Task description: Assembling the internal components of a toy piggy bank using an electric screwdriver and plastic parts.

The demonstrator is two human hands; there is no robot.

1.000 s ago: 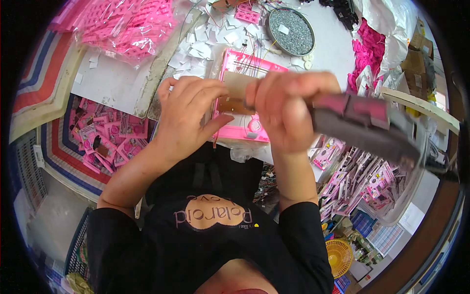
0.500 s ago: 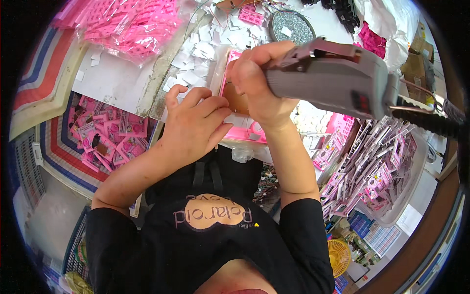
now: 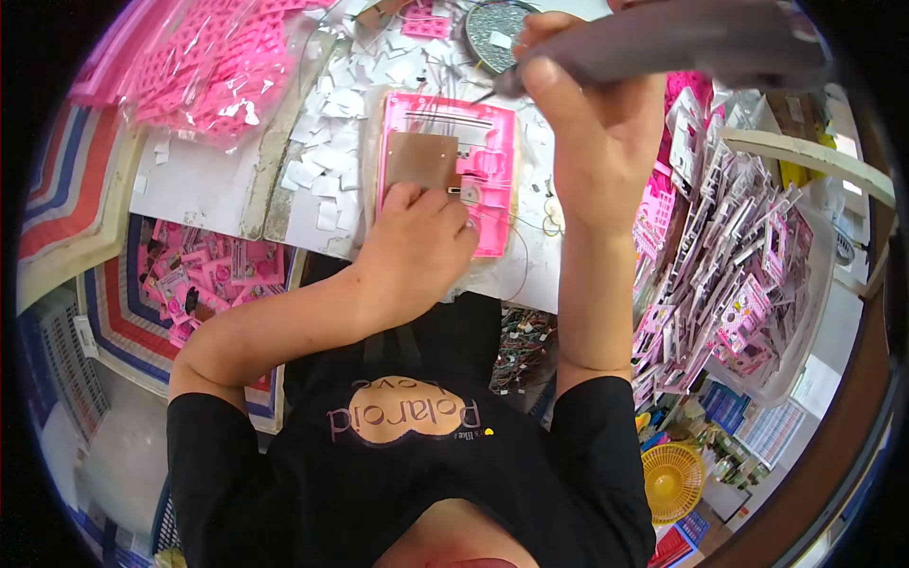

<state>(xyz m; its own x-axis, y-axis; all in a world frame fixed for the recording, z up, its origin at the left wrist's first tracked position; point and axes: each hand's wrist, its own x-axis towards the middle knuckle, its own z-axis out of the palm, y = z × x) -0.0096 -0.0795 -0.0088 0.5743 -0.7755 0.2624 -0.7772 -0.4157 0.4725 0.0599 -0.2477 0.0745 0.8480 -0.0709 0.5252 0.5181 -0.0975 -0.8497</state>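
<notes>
A pink plastic case (image 3: pixel 505 142) lies on the worktop with its inside facing up, on something pale. A brown circuit board (image 3: pixel 423 156) sits in its left half, with thin wires around. My left hand (image 3: pixel 417 251) rests on the near part of the case, fingers curled at the board's lower edge; the fingertips are partly hidden. Above the far right of the case, my right hand (image 3: pixel 601 133) grips a dark electric screwdriver (image 3: pixel 663 45). The tool's thin bit points left and down, over the case's upper right corner; whether it touches cannot be told.
Behind the case stands a round dish (image 3: pixel 468 40) of small screws, with scattered white paper squares (image 3: pixel 327 99) nearby. Bagged pink parts (image 3: pixel 208 76) lie far left. Pink printed pieces (image 3: pixel 213 270) fill a lined box at left; a clear bin (image 3: pixel 819 275) of panels stands right.
The screwdriver and my right hand have moved up and right, uncovering the case. My left hand has shifted right and down, its spread fingers now curled at the board.
</notes>
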